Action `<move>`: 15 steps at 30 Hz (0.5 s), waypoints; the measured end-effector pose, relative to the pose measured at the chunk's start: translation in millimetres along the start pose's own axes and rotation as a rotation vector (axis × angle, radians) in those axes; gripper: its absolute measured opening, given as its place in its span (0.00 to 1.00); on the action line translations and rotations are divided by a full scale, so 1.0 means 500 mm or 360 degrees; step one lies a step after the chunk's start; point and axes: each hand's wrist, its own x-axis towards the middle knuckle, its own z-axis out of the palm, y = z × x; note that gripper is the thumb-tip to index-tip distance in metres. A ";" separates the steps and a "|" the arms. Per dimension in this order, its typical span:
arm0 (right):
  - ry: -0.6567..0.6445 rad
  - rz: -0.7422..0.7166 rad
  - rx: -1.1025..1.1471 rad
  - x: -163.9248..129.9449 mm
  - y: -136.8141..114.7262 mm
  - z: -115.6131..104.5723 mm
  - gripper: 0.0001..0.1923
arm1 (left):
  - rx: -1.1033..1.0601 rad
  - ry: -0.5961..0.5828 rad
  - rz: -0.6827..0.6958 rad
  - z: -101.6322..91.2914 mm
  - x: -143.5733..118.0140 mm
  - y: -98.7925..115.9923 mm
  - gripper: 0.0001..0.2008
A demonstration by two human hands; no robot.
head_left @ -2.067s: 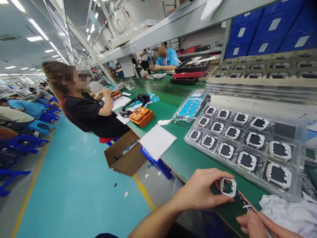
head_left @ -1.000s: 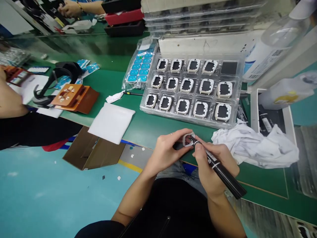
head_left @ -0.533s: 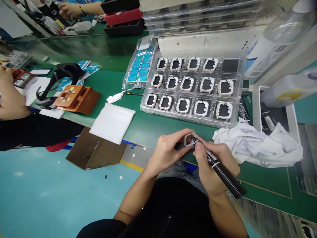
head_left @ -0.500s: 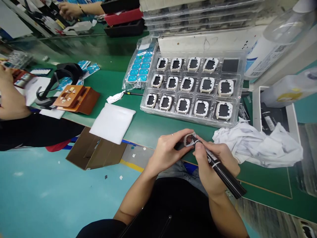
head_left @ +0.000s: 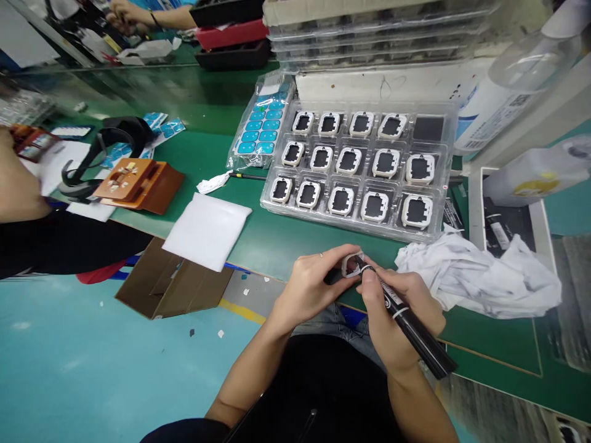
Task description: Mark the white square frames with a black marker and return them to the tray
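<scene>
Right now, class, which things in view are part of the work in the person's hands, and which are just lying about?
In use:
left hand holding the small white frame
right hand holding the black marker, tip at the frame
clear tray of like frames

Lying about:
white cloth
white foam pad
orange fixture
cardboard box

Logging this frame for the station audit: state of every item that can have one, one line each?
left hand: closed on the white frame
white frame: held above the bench edge, marker tip on it
right hand: gripping the black marker
black marker: uncapped, tip down
clear tray: open, one corner pocket empty
white cloth: crumpled
cardboard box: flaps open, on floor
</scene>
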 end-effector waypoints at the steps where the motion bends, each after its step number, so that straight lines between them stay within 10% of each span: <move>1: -0.0008 -0.0006 0.0001 0.000 0.000 0.001 0.02 | 0.0012 -0.0001 -0.0001 0.000 0.000 0.001 0.18; 15: 0.0001 -0.0056 -0.0035 0.006 -0.004 0.002 0.03 | -0.0078 0.0005 0.0021 -0.004 0.004 0.000 0.18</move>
